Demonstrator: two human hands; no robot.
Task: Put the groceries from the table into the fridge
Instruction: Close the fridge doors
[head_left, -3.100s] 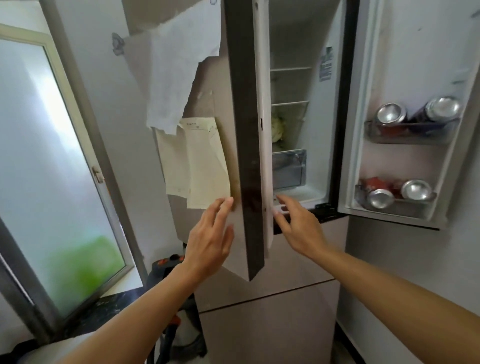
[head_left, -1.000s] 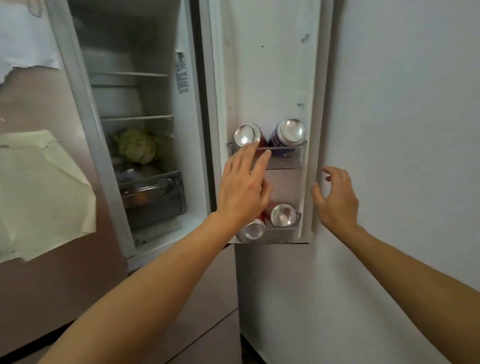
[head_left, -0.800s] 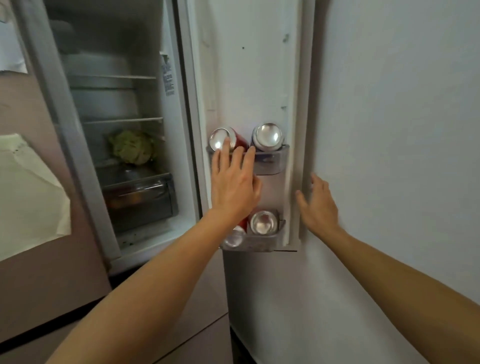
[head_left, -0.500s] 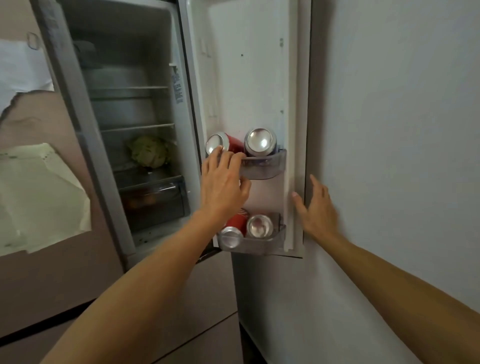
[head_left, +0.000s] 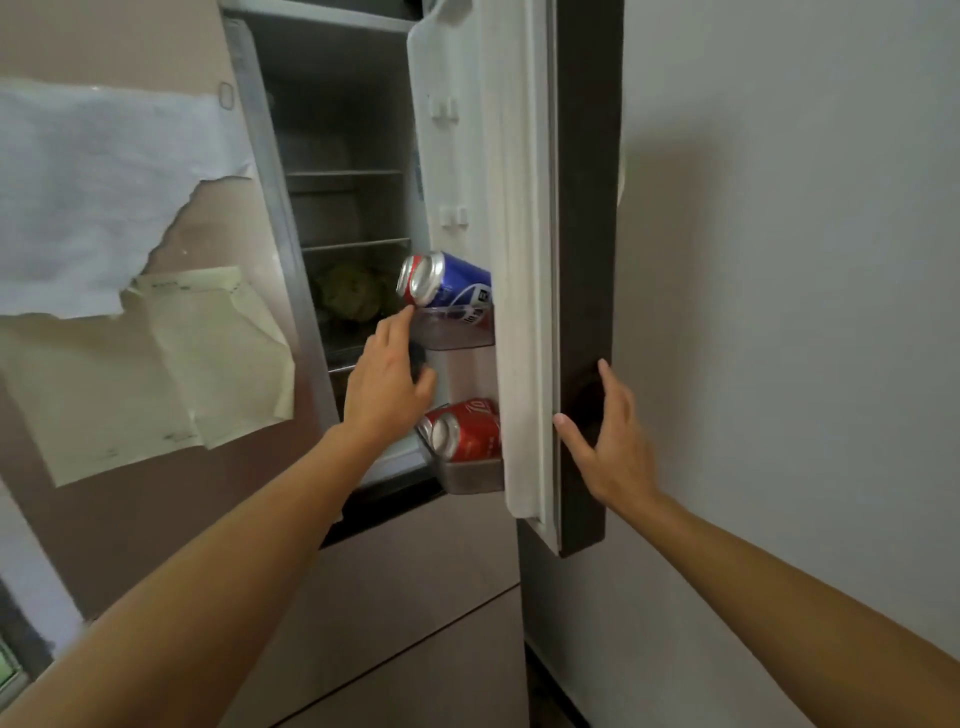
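Note:
The fridge's right door (head_left: 584, 234) stands partly swung inward, its dark outer face toward me. My right hand (head_left: 608, 441) lies flat on that outer face with fingers spread. My left hand (head_left: 387, 384) reaches inside the door; its index finger touches the clear upper door bin (head_left: 457, 330) just below a blue can (head_left: 447, 280). Red cans (head_left: 465, 434) lie in the lower door bin (head_left: 475, 475). A green cabbage (head_left: 353, 296) sits on a shelf inside the fridge.
The left fridge door (head_left: 156, 467) is closed, with torn white paper (head_left: 98, 192) and a yellowish sheet (head_left: 171, 364) stuck on it. A plain wall (head_left: 779, 312) lies right of the open door. Lower drawer fronts (head_left: 405, 597) sit below.
The right door has swung from wide open toward closed, pushed by my right hand on its outer face. My left hand has slid off the upper bin's front to its near edge.

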